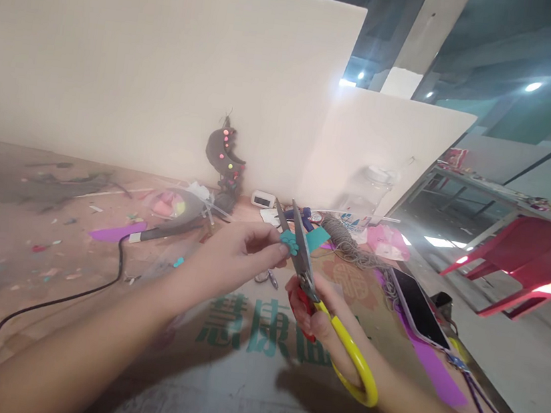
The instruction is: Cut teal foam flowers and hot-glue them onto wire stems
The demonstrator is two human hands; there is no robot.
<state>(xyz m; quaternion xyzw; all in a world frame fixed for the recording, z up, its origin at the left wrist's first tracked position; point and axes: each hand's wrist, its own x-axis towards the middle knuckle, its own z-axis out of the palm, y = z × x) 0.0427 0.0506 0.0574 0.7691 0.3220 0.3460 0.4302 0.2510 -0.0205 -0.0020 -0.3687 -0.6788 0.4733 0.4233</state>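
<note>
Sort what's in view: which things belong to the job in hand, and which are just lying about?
In use:
- left hand, pinching teal piece
- right hand, holding scissors

Apparently just lying about:
- phone
- bottle
- grey string
- black cable

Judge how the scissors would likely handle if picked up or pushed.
The scissors probably feel stiff, given their metallic-looking blades. Laid down and pushed, they would likely slide rather than roll, given the wide yellow handle loop.
</note>
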